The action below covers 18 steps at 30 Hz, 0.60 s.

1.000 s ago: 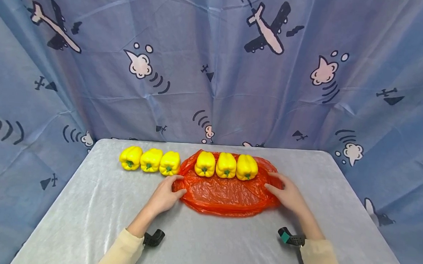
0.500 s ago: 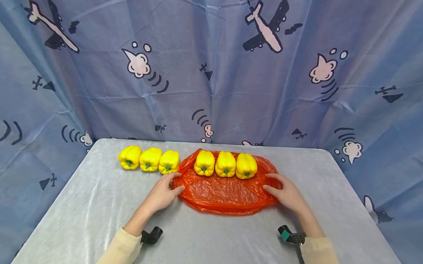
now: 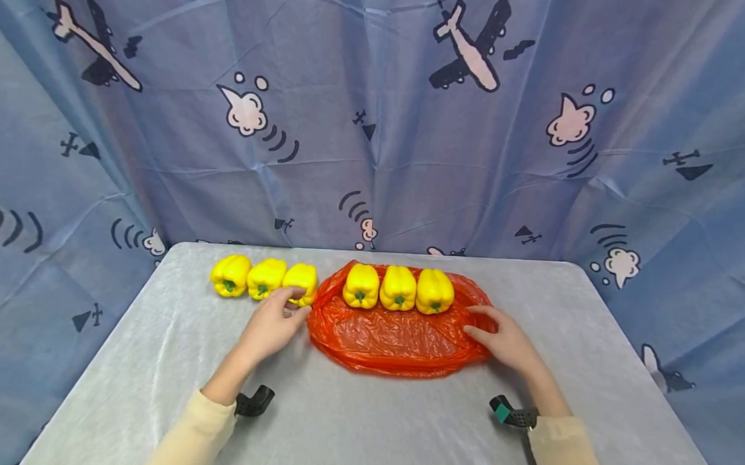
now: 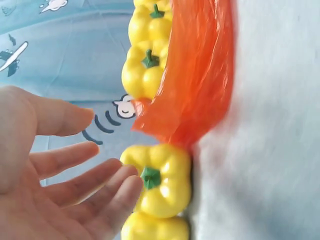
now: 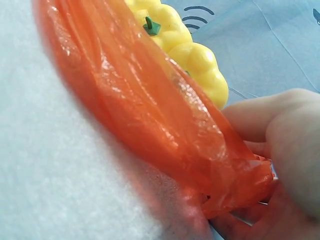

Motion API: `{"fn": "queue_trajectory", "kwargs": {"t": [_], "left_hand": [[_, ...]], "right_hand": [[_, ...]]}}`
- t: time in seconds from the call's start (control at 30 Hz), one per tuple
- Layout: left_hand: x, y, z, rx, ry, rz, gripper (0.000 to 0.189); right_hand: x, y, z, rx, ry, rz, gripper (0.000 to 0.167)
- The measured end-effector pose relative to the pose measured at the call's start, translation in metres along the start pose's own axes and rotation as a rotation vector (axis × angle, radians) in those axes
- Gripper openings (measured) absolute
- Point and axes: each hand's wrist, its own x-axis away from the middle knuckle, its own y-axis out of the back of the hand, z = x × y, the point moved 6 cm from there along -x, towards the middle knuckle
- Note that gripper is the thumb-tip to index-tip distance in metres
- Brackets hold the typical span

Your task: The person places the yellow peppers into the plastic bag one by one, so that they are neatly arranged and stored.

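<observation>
Left hand (image 3: 268,327), fingers spread, holding nothing, next to a yellow bell pepper (image 3: 302,276) at 1 o'clock; two more yellow bell peppers (image 3: 266,275) run toward 11. Right hand (image 3: 508,342) gripping the 3 o'clock end of the red plastic bag (image 3: 399,344), mid-tabletop (image 3: 370,433). Three bagged-area peppers (image 3: 398,287) at the bag's 12 o'clock; inside or on top, can't tell. Airplane-print curtain (image 3: 327,133) behind.

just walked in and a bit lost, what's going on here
A person's right hand holds the right edge of a red plastic bag spread on a table. Three yellow peppers sit within its outline. The left hand, holding nothing, is beside the nearest of three loose peppers lined up left of the bag.
</observation>
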Motion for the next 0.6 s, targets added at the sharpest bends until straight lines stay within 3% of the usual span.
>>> {"fn": "queue_trajectory", "kwargs": {"t": [0.27, 0.6], "left_hand": [[-0.016, 0.034, 0.0, -0.021, -0.047, -0.083, 0.038], [-0.029, 0.073, 0.018, -0.021, -0.106, -0.205, 0.032]], "right_hand": [[-0.002, -0.001, 0.002, 0.004, -0.007, 0.006, 0.047], [0.002, 0.0, 0.005, 0.014, -0.002, 0.008, 0.048]]}}
